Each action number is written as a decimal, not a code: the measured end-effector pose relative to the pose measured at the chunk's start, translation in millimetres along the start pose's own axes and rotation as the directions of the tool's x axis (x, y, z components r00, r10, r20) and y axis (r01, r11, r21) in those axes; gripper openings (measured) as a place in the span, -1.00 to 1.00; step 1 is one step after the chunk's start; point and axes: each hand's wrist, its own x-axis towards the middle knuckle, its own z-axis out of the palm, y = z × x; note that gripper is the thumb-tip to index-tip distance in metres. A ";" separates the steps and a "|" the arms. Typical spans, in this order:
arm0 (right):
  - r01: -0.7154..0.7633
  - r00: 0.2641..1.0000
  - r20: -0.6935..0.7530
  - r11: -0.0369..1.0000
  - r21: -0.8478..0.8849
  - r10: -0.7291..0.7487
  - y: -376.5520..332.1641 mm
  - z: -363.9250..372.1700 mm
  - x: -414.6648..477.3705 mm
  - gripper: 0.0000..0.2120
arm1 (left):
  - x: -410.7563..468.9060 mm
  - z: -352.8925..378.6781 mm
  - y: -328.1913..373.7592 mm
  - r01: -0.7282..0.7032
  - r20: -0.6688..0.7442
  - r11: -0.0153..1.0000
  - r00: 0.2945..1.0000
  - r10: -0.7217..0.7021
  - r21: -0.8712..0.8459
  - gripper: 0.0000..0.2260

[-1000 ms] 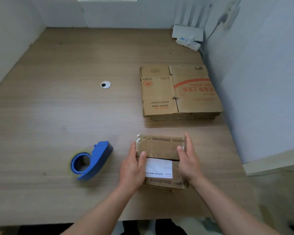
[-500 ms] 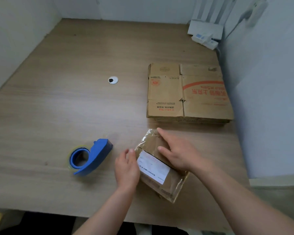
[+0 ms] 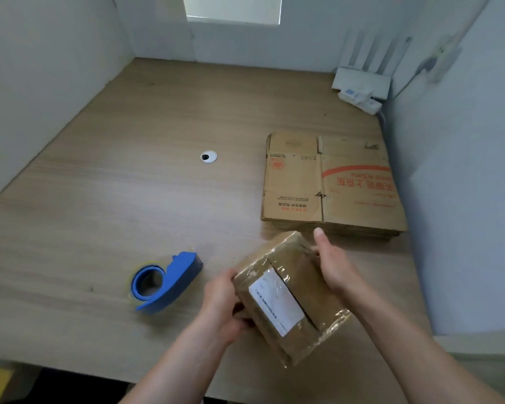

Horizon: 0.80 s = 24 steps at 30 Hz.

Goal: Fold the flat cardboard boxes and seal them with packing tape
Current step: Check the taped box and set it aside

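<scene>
A small taped cardboard box (image 3: 286, 290) with a white shipping label on top sat askew near the front edge of the wooden desk (image 3: 99, 199). The left hand (image 3: 222, 304) gripped its left side and the right hand (image 3: 334, 263) clasped its far right edge. Left of the box, apart from it, lay a blue tape dispenser (image 3: 166, 281). Just beyond the box sat a stack of flat cardboard boxes (image 3: 333, 185), with a round cable grommet (image 3: 208, 156) farther beyond to the left and a white router (image 3: 362, 83) well beyond to the right.
</scene>
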 end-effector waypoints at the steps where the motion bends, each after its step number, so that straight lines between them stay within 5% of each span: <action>1: 0.001 1.000 -0.001 0.991 0.136 -0.001 -3.5 -10.1 -8.2 -0.21 | -6.4 1.3 6.9 -0.127 0.025 0.991 0.992 0.127 0.028 -0.91; 3: 0.011 0.998 0.051 0.927 0.376 -0.032 -8.1 -30.9 -30.2 -0.28 | -24.2 -0.4 22.1 -0.390 0.145 0.920 0.913 0.380 0.047 -0.58; 5: 0.036 0.993 0.082 0.863 0.504 -0.089 -1.9 -43.9 -52.3 -0.29 | -37.4 -14.1 29.6 -0.633 0.316 0.766 0.754 0.576 0.115 -0.34; 7: 0.063 0.986 0.093 0.833 0.550 -0.136 9.8 -40.6 -69.8 -0.29 | -40.1 -27.1 30.3 -0.716 0.507 0.669 0.659 0.555 0.199 -0.33; 9: 0.038 0.990 0.095 0.855 0.517 -0.102 22.6 -25.0 -79.3 -0.36 | -33.9 -36.7 26.1 -0.672 0.563 0.676 0.698 0.443 0.302 -0.40; 12: 0.051 0.996 0.052 0.920 0.389 -0.078 43.3 9.3 -86.9 -0.35 | -5.6 -48.7 6.4 -0.621 0.529 0.561 0.776 0.344 0.548 -0.16; 15: 0.145 0.989 -0.010 0.963 0.228 -0.147 61.7 40.6 -90.4 0.03 | 12.2 -55.3 -17.0 -0.687 0.591 0.351 0.726 0.351 0.636 0.07; 18: 0.178 0.982 -0.090 0.977 0.117 -0.168 60.7 61.4 -94.8 0.10 | 20.7 -56.0 -34.6 -0.716 0.635 0.161 0.683 0.361 0.679 0.22; 24: 0.066 0.956 -0.284 0.996 -0.061 -0.081 49.3 75.7 -83.5 0.16 | 38.9 -63.8 -40.5 -0.745 0.652 0.038 0.607 0.455 0.666 -0.11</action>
